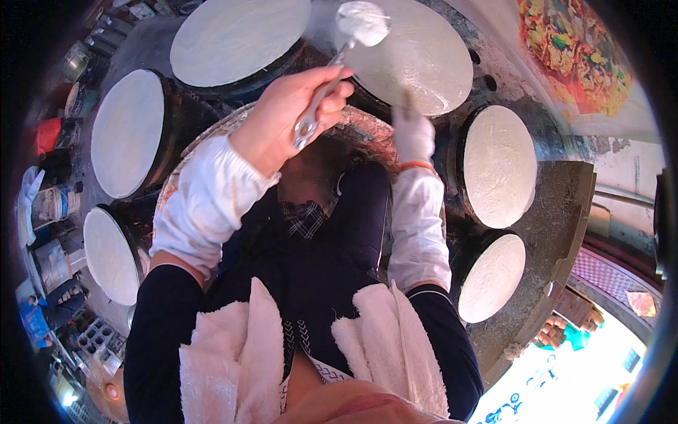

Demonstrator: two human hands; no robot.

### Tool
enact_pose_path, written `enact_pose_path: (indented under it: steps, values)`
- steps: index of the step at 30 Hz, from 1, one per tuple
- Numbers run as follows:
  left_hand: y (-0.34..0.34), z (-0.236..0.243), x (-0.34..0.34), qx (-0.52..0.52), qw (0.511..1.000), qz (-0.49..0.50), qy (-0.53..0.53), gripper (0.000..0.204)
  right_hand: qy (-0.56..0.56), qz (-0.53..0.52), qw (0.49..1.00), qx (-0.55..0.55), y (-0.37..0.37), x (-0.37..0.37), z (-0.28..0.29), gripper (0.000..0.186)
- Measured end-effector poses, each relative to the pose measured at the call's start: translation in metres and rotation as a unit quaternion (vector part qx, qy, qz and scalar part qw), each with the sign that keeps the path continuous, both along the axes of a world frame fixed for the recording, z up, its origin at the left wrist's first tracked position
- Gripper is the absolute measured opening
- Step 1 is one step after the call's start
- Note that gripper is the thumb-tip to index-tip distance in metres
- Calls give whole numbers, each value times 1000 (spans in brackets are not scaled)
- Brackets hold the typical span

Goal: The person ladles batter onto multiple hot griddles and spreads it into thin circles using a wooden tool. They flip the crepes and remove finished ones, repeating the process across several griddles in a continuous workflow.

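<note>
Six white batter rounds [127,134] — one ladle [364,25], two hands [282,116], two white sleeve covers [205,191], one orange wristband [417,166] — and one food picture [575,53].

A grey, worn bench [554,212] curves round in an arc, with a mottled reddish-brown inner rim and a tan right edge. On it stand 6 dark round griddles [171,127], 3 toward the left and 3 toward the right, gaps between them, each topped by a white layer [127,134].
</note>
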State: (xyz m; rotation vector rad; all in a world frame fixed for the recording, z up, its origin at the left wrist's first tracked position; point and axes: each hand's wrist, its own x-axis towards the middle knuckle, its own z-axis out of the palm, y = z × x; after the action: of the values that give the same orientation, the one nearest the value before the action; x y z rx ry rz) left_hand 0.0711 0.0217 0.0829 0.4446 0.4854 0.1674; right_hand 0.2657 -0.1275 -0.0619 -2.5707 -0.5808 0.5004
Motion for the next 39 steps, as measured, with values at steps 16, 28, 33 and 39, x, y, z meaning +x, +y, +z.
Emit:
enact_pose_path:
  steps: [16, 28, 33, 39]
  values:
    - [-108, -57, -216, -175, 976, 125, -42, 32, -132, 119, 966, 187, -95, 27, -60, 52]
    - [-182, -69, -294, -112, 898, 421, -63, 27, 303, 256, 885, 245, -5, -140, -34, 40]
    - [-225, -88, -326, -148, 817, 550, -91, 24, 350, 375, 846, 146, 22, -197, -8, 35]
    - [-280, -100, -347, -123, 728, 674, -30, 29, 298, 569, 764, 57, 88, -284, 0, 22]
